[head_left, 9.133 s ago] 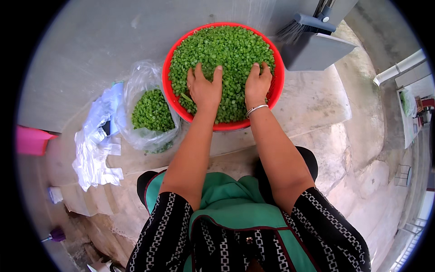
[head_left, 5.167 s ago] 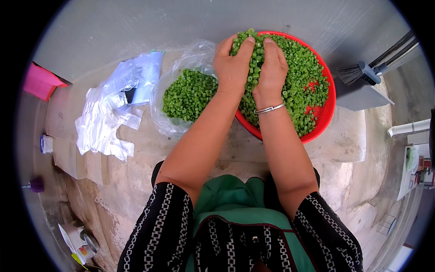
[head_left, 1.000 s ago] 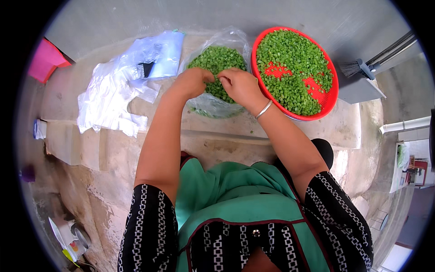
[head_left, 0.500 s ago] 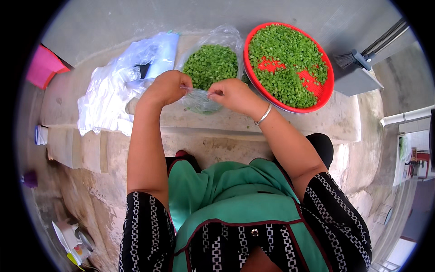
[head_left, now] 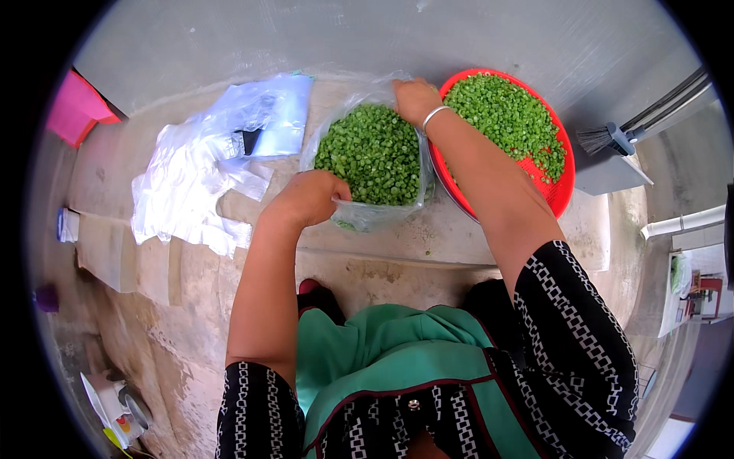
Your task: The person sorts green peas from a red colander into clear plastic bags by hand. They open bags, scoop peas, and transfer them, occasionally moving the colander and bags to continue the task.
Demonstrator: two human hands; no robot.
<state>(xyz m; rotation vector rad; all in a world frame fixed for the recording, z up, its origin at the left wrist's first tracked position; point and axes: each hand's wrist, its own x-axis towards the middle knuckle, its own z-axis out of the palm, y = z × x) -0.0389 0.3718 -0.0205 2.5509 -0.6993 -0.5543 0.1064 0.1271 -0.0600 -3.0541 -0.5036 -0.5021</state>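
Note:
A clear plastic bag (head_left: 376, 217) stands with its mouth up on the concrete ledge, filled with small chopped green vegetable pieces (head_left: 370, 157). My left hand (head_left: 311, 196) pinches the bag's near left rim between thumb and fingers. Reaching across to the far right side, my right hand (head_left: 417, 101), below a silver bangle, is closed on the rim there; its fingertips are partly hidden. Just right of the bag sits a round red plastic basket (head_left: 563, 187) with more of the same green pieces, its perforated bottom showing in part. My right forearm covers some of it.
White and bluish plastic bags (head_left: 187, 172) lie on the ledge (head_left: 489, 249) to the left, with a small black item among them. A grey wall (head_left: 367, 42) rises behind. A brush (head_left: 608, 140) and a dustpan (head_left: 612, 176) stand at the right. A pink container (head_left: 76, 111) is far left.
My right hand has moved from the bag's near rim to its far right rim. My left hand has lowered slightly toward me. The bag's mouth is spread wider, showing more green pieces.

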